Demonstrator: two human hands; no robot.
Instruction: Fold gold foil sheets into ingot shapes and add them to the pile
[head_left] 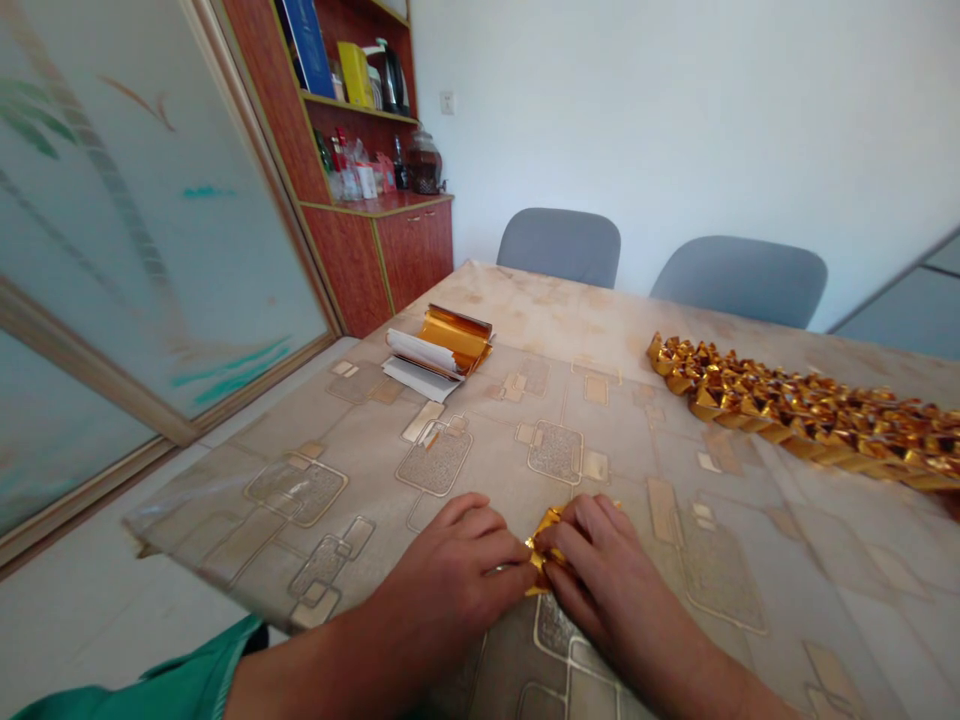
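Pinches gold foil (547,522) between left hand (469,562) and right hand (600,562), with fingers of both clamped on it, at the near part of the table (499,465). Has sheets (456,338) farther away to the left, and folded pieces (810,412) to the right, both well apart from the foil.

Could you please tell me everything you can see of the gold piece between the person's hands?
The gold piece is small, shiny and creased, and looks like metallic foil or foil paper. It is at or just above the patterned tablecloth; whether it rests there is hard to tell. The left hand holds its left side with the fingertips, while the fingers of the right hand cover much of its right side. Only patches show around the fingers, so its full shape is hidden.
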